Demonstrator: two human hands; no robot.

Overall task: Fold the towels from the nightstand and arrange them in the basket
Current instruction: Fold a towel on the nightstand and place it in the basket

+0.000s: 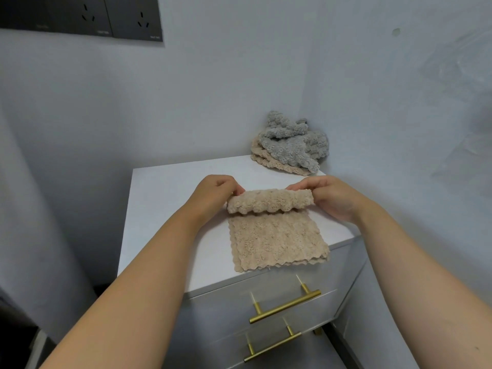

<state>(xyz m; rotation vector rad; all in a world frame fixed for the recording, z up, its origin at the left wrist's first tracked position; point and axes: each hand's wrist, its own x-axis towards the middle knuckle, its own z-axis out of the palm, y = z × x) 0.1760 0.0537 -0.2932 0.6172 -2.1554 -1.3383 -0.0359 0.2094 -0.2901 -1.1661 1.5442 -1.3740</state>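
Beige plush towel with scalloped edges [277, 235] is lying at the front of the white surface [165, 209] of a nightstand, its near edge reaching the front rim just above the drawers. Its far edge is being lifted and curled back over the rest of the cloth. The left hand [213, 193] is pinching the left end of that raised fold, and the right hand [327, 198] is pinching the right end, the fingers of both curling round the cloth.

In the far right corner of the surface, well apart from the hands, a crumpled grey plush towel [292, 145] is sitting heaped on a second beige towel [269, 161], whose wavy edge is showing beneath it. Pale walls are meeting in a corner behind the heap. A dark wall-socket panel [80, 14] is sitting high at the upper left. Two gold bar handles, an upper handle [286, 306] and a lower handle [271, 347], are projecting from the grey drawer fronts.
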